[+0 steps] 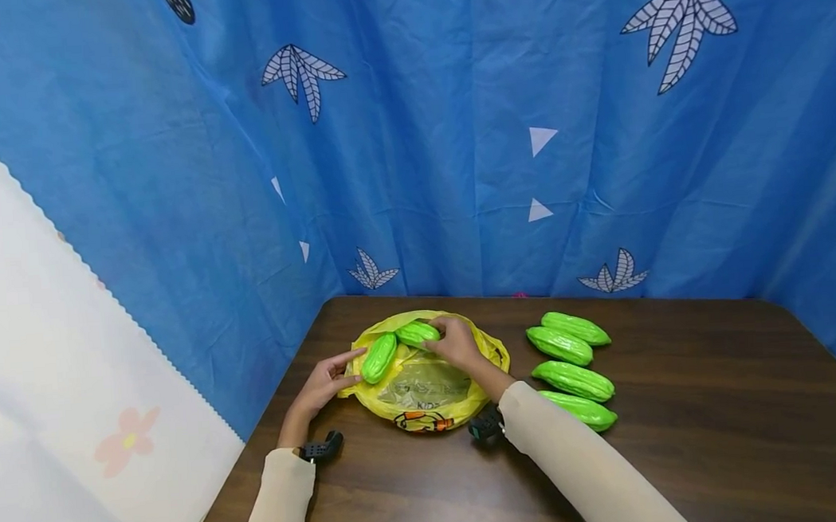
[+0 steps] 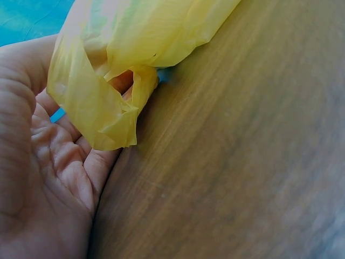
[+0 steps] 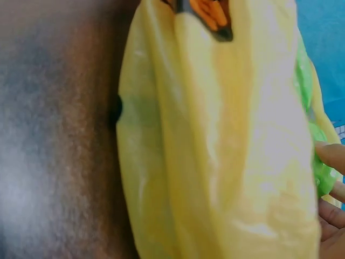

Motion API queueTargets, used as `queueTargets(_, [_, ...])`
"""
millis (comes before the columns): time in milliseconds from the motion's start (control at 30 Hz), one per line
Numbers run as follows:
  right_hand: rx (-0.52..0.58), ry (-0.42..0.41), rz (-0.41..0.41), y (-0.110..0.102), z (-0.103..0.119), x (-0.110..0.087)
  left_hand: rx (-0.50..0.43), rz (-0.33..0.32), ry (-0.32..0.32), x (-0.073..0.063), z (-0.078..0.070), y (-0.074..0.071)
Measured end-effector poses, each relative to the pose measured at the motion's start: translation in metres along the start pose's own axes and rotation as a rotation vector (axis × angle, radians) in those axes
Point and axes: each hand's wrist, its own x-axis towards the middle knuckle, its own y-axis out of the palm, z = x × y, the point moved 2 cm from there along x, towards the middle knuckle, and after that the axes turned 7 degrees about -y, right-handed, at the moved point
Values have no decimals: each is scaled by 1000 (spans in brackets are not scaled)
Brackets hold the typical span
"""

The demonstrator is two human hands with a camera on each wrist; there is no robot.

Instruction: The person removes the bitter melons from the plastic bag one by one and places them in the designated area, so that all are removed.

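A yellow plastic bag (image 1: 427, 412) lies with its mouth spread wide on the table. My left hand (image 1: 323, 385) holds the bag's left rim, with thumb and forefinger at the edge; in the left wrist view a loop of the bag hangs over the left palm (image 2: 59, 162). My right hand (image 1: 457, 342) grips a glossy green ridged bitter gourd (image 1: 417, 333) at the far side of the bag's mouth. Another bitter gourd (image 1: 379, 357) leans inside the left rim. In the right wrist view, the bag hides most of the gripped bitter gourd (image 3: 322, 172).
Several more green bitter gourds (image 1: 572, 381) lie in a column to the right of the bag, near my right forearm. The dark wooden table (image 1: 721, 402) reaches back to a blue patterned curtain (image 1: 424, 133). A white cloth (image 1: 50, 355) hangs at the left.
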Motion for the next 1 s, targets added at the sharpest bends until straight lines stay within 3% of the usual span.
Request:
queueTargets(233, [-2,-29,-13,-11,11,-4,23,-13,-33,-1,-2,-2])
queueTargets(700, [61,-59,-92,-37,30,-18,24,-5,8,0,0,-1])
queueTargets(1000, [72,-99,-99,-49,43,-27,55,-20,-19,0,1,-2])
